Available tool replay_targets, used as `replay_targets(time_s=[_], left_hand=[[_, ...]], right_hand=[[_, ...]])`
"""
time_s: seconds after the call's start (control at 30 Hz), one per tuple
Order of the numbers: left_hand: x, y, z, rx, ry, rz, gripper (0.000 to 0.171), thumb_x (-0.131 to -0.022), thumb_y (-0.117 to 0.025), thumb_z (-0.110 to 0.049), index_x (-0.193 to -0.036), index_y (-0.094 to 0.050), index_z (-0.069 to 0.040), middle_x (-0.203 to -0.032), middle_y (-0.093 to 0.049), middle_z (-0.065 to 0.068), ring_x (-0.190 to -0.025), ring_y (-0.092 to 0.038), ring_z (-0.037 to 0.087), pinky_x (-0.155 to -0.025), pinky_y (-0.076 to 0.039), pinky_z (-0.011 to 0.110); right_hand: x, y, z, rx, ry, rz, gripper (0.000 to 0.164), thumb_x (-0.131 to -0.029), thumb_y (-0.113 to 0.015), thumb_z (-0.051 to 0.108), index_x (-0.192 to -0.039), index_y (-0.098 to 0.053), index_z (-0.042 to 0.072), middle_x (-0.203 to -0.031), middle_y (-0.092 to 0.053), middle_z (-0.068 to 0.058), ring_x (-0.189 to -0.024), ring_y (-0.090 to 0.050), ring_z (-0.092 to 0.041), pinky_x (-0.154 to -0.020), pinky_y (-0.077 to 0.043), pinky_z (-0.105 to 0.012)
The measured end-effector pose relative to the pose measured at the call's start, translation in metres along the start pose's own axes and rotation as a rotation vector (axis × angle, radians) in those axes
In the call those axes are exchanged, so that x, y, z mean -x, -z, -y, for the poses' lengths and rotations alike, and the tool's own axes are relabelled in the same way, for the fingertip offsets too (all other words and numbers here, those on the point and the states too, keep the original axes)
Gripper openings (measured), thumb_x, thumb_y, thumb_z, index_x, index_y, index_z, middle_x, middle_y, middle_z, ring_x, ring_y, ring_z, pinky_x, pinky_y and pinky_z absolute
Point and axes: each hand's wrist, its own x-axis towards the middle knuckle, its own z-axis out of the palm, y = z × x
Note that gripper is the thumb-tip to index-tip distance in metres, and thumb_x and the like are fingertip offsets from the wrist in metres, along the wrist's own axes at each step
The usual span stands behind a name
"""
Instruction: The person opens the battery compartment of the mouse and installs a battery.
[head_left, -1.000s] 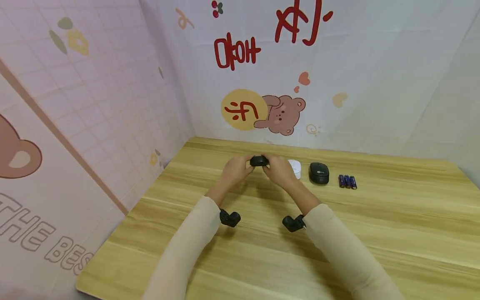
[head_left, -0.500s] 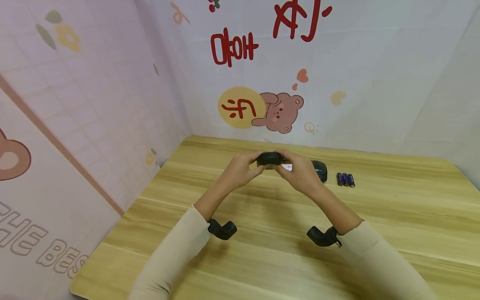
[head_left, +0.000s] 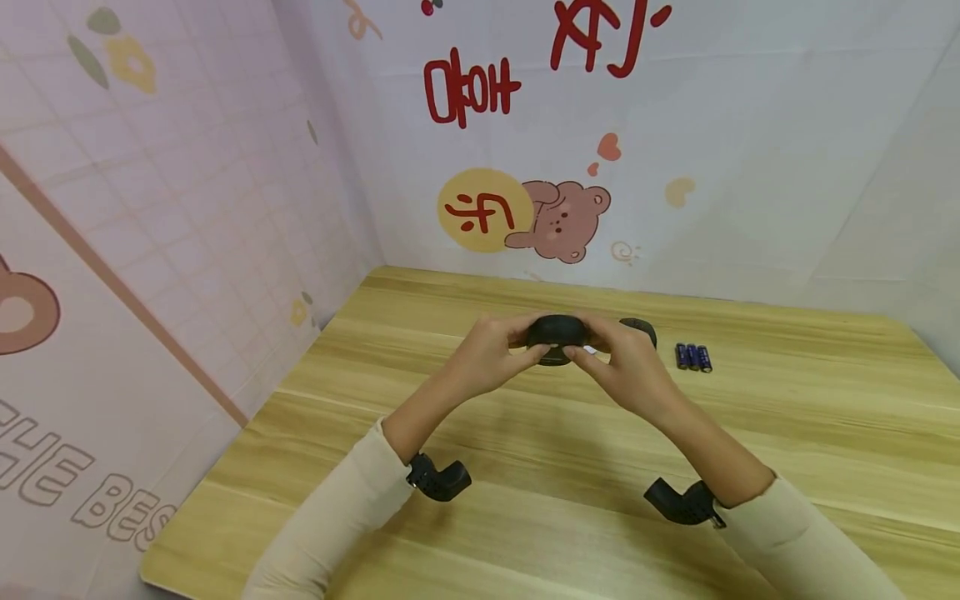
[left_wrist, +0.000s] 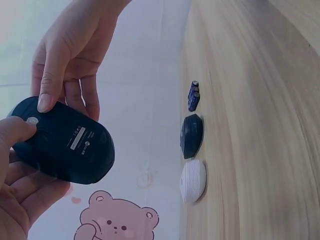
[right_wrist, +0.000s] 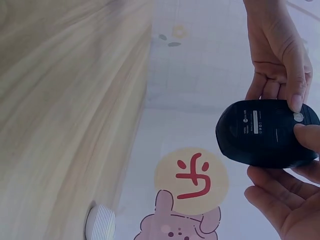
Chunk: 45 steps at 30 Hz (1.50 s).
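Observation:
Between my two hands a black computer mouse (head_left: pixel 557 330) is held up over the table, its rounded edge toward me in the head view. Both wrist views show its underside, with a pale label and a small round silvery spot. My left hand (head_left: pixel 487 357) grips one side, thumb on the underside near the spot and fingers behind. From the other side my right hand (head_left: pixel 628 360) grips it the same way, the two thumbtips close together. In the left wrist view the mouse (left_wrist: pixel 80 150) stands well off the table.
Past my right hand, a black ribbed-sided device (left_wrist: pixel 192 136) and a white ribbed-sided one (left_wrist: pixel 193 181) sit in a row with several blue batteries (head_left: pixel 693 357) on the wooden table (head_left: pixel 525 508). A printed cloth wall (head_left: pixel 720 150) rises behind.
Both hands have carried the mouse to the right and closer to me in the head view. My right forearm has swung outward, and my hands now hide most of the white device.

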Motion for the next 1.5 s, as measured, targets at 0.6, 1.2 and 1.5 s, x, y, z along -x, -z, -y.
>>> replay_targets(time_s=[0.6, 1.2, 1.5], left_hand=[[0.004, -0.014, -0.014, 0.116, -0.021, 0.018, 0.043, -0.09, -0.06, -0.008, -0.131, -0.05, 0.001, -0.116, -0.06, 0.016, -0.092, -0.065, 0.019, -0.071, -0.054, 0.019], [0.01, -0.03, -0.023, 0.396, 0.12, -0.006, 0.051, -0.09, -0.061, -0.006, -0.136, -0.042, 0.001, -0.107, -0.063, 0.023, -0.085, -0.067, 0.018, -0.06, -0.057, 0.028], [0.007, -0.028, -0.028, 0.439, 0.316, 0.048, 0.048, -0.09, -0.061, -0.011, -0.135, -0.047, -0.005, -0.099, -0.067, 0.019, -0.079, -0.068, 0.017, -0.058, -0.058, 0.032]], right_hand=[[0.022, 0.012, 0.007, -0.013, -0.137, 0.039, 0.043, -0.089, -0.063, 0.015, -0.125, -0.053, -0.006, -0.094, -0.066, -0.015, -0.074, -0.065, -0.021, -0.061, -0.056, -0.031], [0.036, 0.02, 0.013, -0.19, -0.216, -0.023, 0.039, -0.088, -0.064, 0.012, -0.126, -0.056, 0.001, -0.089, -0.068, -0.014, -0.07, -0.067, -0.012, -0.058, -0.056, -0.022], [0.036, 0.02, 0.011, -0.292, -0.356, 0.052, 0.043, -0.091, -0.061, 0.018, -0.127, -0.052, -0.005, -0.096, -0.066, -0.021, -0.069, -0.067, -0.012, -0.06, -0.057, -0.025]])
